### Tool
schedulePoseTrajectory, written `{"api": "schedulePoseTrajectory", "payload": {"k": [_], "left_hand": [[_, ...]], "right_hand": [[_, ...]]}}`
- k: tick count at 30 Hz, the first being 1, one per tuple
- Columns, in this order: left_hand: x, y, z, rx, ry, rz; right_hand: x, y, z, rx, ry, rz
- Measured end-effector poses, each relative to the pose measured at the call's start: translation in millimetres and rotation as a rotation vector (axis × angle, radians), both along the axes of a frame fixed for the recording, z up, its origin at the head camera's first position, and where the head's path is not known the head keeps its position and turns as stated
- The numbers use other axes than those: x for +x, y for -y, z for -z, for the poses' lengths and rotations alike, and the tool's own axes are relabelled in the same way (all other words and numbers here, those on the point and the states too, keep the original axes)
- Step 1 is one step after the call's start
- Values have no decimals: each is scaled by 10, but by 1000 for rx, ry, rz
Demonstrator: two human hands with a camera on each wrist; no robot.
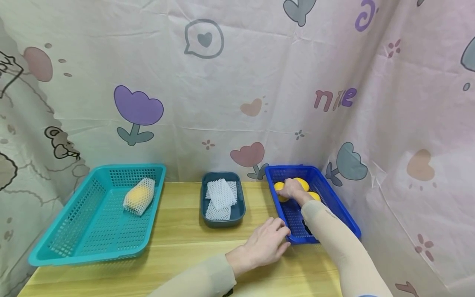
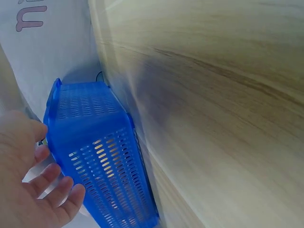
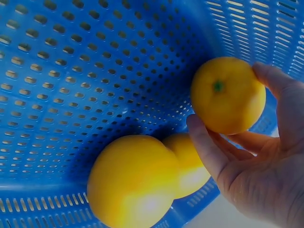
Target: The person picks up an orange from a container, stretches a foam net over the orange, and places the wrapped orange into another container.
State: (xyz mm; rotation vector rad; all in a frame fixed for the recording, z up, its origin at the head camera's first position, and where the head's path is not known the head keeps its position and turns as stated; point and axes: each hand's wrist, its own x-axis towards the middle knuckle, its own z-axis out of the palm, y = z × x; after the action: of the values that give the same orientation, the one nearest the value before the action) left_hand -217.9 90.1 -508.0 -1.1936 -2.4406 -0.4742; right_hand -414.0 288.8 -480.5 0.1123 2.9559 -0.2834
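In the blue basket [image 1: 339, 214], my right hand [image 1: 291, 188] has its thumb and fingers around an orange [image 3: 229, 95] with a small green stem mark. Two more oranges, a large one [image 3: 133, 183] and a partly hidden one [image 3: 187, 164], lie beside it in the right wrist view. My left hand [image 1: 264, 242] is at the near left corner of this basket, its loosely bent fingers [image 2: 59, 192] spread along the outside by the rim. The left wrist view shows the basket's slotted side wall [image 2: 107, 161].
A teal basket [image 1: 96, 225] on the left holds a yellow fruit in a white foam net [image 1: 139, 196]. Between the baskets sits a dark tray [image 1: 222, 224] with several white foam nets [image 1: 221, 194]. All stand on a wooden table [image 1: 178, 231] before a printed curtain [image 1: 208, 90].
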Motion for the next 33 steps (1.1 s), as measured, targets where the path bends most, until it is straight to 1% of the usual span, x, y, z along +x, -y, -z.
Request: {"api": "schedulePoseTrajectory", "payload": {"k": [4,7,14,19,22,23,25,27,29,30,31,33], "left_hand": [[4,-35,27,18,-44,-10],[5,-53,38,30,-62,-18],[1,-57,27,37,-79,-21],[8,-61,5,22,-71,-18],[9,-64,-4,21,-76,-20],[10,-64,-4,23,-85,-21],[8,-62,-6,25,-100,-24],[7,-55,-6,25,-103,-26],[8,-44,-8,19,-90,-27],[9,-38,-10,15,-78,-27],[10,-32,-10,11,-68,-28],[16,-18,-12,3,-44,-28]], "right_hand": [[65,-39,-27,-59,36,33],[72,-73,-15,-91,54,38],[-39,-173,142,-125,48,21],[-33,-180,146,-152,88,8],[-11,-174,106,-157,82,-3],[-29,-188,120,-160,69,-7],[-8,-186,85,-167,45,-6],[53,-156,5,-173,28,-1],[74,-144,-48,-170,-11,8],[112,-120,-107,-168,-24,12],[114,-116,-137,-168,-39,12],[129,-110,-198,-164,-67,-2]]}}
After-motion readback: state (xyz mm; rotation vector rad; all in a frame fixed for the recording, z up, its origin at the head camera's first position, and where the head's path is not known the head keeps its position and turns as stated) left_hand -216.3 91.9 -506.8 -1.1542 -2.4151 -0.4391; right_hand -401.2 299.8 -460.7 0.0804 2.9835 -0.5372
